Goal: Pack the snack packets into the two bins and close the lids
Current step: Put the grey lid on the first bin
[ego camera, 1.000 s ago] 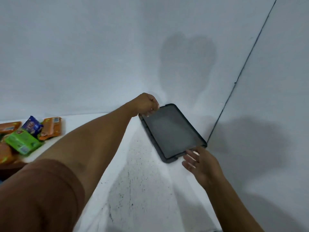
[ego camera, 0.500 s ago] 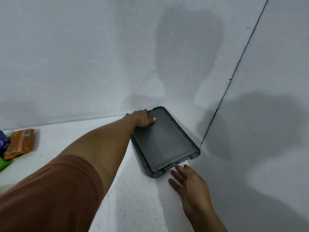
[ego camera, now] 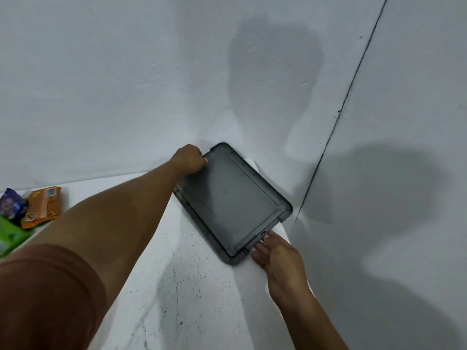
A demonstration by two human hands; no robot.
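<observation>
Lid: my dark grey lid (ego camera: 232,200) lies flat in the far right corner of the bench (ego camera: 177,286); its long sides run slantwise from the back wall (ego camera: 126,84) towards me; its right side is close to the right wall (ego camera: 417,122).
Bin: only a grey rim (ego camera: 202,229) shows under the lid, along its left side and round the near corner; I cannot tell whether the lid is snapped down all round.
Left hand: my left hand (ego camera: 189,159) is at the lid's far left corner, by the back wall; the fingers (ego camera: 197,157) are curled tight over that edge and hold it; the thumb tip shows on the lid's top.
Right hand: my right hand (ego camera: 279,253) is at the lid's near short end, palm down; the fingers (ego camera: 267,236) are nearly straight and close together; their tips touch the lid's end by the small catch; nothing is held.
Sleeve: a brown sleeve (ego camera: 45,299) covers my left upper arm at the lower left.
Snack packets: three lie on the bench at the far left, well apart from the lid; the orange packet (ego camera: 44,207) is nearest the wall; the blue packet (ego camera: 11,205) is just left of it; the green packet (ego camera: 10,236) is in front, cut off by the edge.
Shadows: soft grey shadows fall on both walls and across the speckled bench.
</observation>
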